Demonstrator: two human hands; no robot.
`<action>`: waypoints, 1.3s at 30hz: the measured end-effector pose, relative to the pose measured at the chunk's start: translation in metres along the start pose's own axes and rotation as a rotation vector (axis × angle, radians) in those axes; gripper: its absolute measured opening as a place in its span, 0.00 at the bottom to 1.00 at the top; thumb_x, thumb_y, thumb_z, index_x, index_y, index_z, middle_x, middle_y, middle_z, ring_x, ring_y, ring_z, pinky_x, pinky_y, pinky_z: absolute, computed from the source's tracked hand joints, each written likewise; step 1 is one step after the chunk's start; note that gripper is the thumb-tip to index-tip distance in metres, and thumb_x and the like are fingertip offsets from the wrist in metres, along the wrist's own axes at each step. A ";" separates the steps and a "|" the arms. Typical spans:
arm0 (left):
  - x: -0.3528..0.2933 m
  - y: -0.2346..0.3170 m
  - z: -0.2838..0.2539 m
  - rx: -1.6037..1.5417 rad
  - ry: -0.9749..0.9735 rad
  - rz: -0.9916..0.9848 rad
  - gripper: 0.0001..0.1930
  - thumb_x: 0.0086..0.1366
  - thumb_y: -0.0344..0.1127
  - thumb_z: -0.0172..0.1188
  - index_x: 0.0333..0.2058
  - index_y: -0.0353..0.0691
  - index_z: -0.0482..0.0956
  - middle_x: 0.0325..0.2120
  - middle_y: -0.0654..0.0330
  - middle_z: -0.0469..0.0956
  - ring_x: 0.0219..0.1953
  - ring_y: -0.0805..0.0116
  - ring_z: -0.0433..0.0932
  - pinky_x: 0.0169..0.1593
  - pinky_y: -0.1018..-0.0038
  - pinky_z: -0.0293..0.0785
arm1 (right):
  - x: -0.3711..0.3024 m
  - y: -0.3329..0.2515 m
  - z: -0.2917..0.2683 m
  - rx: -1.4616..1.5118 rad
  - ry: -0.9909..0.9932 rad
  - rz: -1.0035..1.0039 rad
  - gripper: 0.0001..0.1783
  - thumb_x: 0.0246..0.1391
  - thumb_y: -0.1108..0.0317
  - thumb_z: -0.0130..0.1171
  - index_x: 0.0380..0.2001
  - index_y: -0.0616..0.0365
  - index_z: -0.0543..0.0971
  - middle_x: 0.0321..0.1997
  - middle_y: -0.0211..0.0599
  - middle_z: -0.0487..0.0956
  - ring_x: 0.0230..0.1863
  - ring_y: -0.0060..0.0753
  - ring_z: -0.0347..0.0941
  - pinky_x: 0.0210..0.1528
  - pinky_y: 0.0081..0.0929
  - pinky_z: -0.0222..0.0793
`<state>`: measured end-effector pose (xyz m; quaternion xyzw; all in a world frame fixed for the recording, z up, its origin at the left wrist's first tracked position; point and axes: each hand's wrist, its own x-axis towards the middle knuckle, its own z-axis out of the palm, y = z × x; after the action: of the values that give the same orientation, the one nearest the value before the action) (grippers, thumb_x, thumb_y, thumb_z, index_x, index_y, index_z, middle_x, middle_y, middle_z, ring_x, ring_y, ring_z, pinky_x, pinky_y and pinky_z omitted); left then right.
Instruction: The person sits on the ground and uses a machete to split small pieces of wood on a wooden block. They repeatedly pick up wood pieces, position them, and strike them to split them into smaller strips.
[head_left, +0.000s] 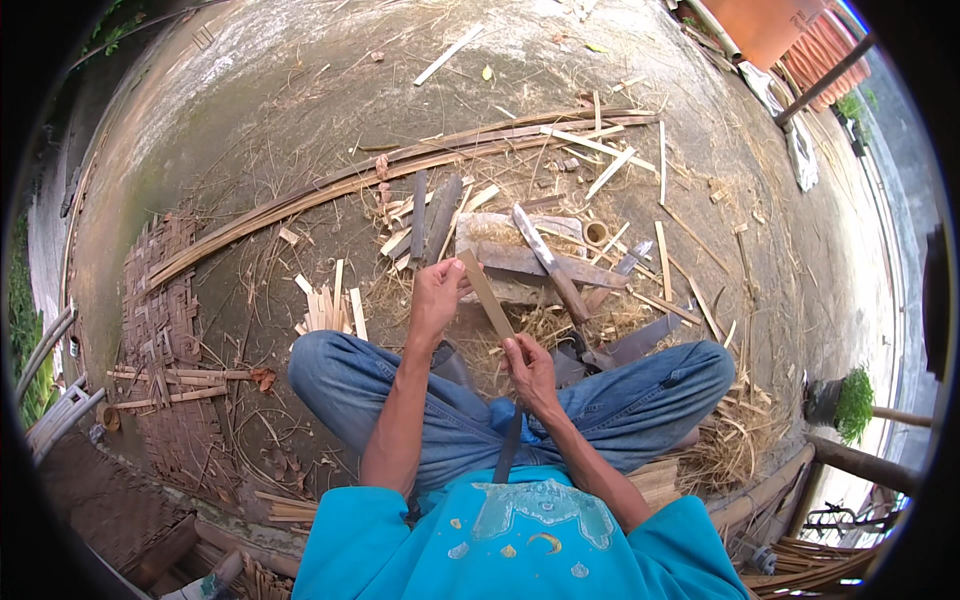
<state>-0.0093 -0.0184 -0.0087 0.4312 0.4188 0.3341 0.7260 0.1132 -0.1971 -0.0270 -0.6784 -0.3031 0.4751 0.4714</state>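
My left hand [436,296] is closed with its fingertips at the far end of a flat bamboo strip [488,296]. The near end of that strip is pinched in my right hand [531,373], thumb on top, so it slants between both hands above my lap. Just beyond, a large knife [540,250] rests across a wooden block [520,262], its handle pointing toward my right knee. A short bamboo tube [596,234] stands beside the block. Dark wooden pieces [440,215] lie to its left.
Long bamboo lengths [330,190] stretch across the ground ahead. Cut pale slats [328,308] are bunched by my left knee. Shavings [735,440] heap up beside my right knee. A torn woven mat [165,330] lies at the left, and a potted plant [852,405] stands at the right.
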 end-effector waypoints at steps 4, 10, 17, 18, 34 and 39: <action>-0.002 0.001 0.003 -0.037 0.003 0.007 0.20 0.78 0.39 0.51 0.55 0.23 0.76 0.47 0.47 0.84 0.47 0.61 0.85 0.55 0.66 0.83 | -0.001 -0.002 0.000 0.033 0.001 0.030 0.16 0.73 0.57 0.54 0.41 0.57 0.82 0.23 0.22 0.75 0.26 0.12 0.68 0.28 0.18 0.61; 0.000 -0.004 0.006 0.090 0.075 0.038 0.19 0.78 0.38 0.51 0.52 0.24 0.78 0.42 0.48 0.85 0.45 0.62 0.86 0.53 0.68 0.82 | -0.002 0.008 0.007 0.111 0.005 0.001 0.17 0.73 0.55 0.54 0.40 0.58 0.81 0.24 0.21 0.74 0.24 0.12 0.63 0.26 0.16 0.57; -0.003 -0.009 0.007 0.862 0.250 0.209 0.17 0.77 0.40 0.47 0.36 0.32 0.77 0.25 0.48 0.81 0.28 0.53 0.82 0.35 0.59 0.75 | -0.004 0.012 0.009 0.070 0.021 0.010 0.17 0.72 0.55 0.54 0.40 0.59 0.81 0.23 0.23 0.75 0.25 0.13 0.68 0.29 0.18 0.62; -0.004 -0.009 0.008 0.827 0.254 0.228 0.18 0.77 0.41 0.46 0.34 0.33 0.76 0.24 0.47 0.80 0.26 0.51 0.81 0.34 0.57 0.73 | -0.004 0.010 0.009 0.064 0.024 0.019 0.17 0.72 0.56 0.54 0.40 0.59 0.81 0.22 0.24 0.76 0.26 0.14 0.70 0.30 0.19 0.64; 0.003 -0.007 0.005 0.504 0.203 0.044 0.25 0.77 0.56 0.51 0.39 0.36 0.79 0.25 0.57 0.83 0.28 0.68 0.84 0.33 0.68 0.76 | 0.008 0.015 -0.008 0.286 0.056 0.047 0.20 0.76 0.53 0.46 0.44 0.59 0.78 0.22 0.23 0.73 0.20 0.13 0.63 0.23 0.17 0.59; -0.011 -0.013 0.019 0.178 -0.170 -0.149 0.18 0.75 0.48 0.59 0.48 0.37 0.79 0.33 0.57 0.85 0.36 0.68 0.86 0.37 0.75 0.82 | 0.003 0.007 0.007 0.250 -0.099 0.078 0.23 0.76 0.51 0.44 0.42 0.60 0.79 0.25 0.27 0.77 0.22 0.16 0.68 0.26 0.19 0.64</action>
<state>0.0042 -0.0395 -0.0112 0.4883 0.4145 0.2033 0.7405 0.1076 -0.1944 -0.0357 -0.6013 -0.2378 0.5600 0.5180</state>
